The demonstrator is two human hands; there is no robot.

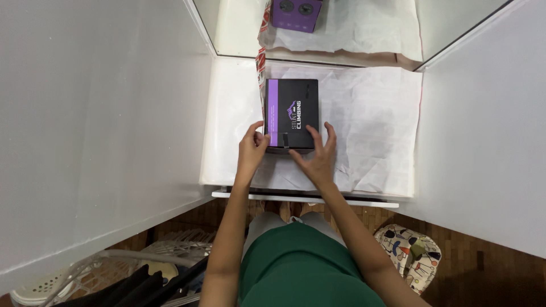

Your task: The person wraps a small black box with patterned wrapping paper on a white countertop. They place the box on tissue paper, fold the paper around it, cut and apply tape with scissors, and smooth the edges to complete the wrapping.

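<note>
I see white panels [96, 125] walling in both sides of a white worktop [227, 131], which fills the middle of my view. Most of the worktop is covered by a creased sheet of white paper [375, 125]. At the back a mirror [352, 28] stands upright, and in it I can make out the paper again and a purple face of the box with 2 dark round marks.

On the paper, toward its left part, lies 1 flat black box [292, 113] with a purple stripe along its left edge and pale print on the lid. It lies flat, its long side running away from me.

Below the worktop, a white wire basket [85, 273] sits on the wooden floor at the lower left, and a patterned cushion [412, 253] lies at the lower right.

My left hand [252, 149] touches the box's near left corner, thumb and fingers pinching the edge. My right hand [317, 152] rests with fingers spread apart on the near right part of the lid, not closed around anything.
</note>
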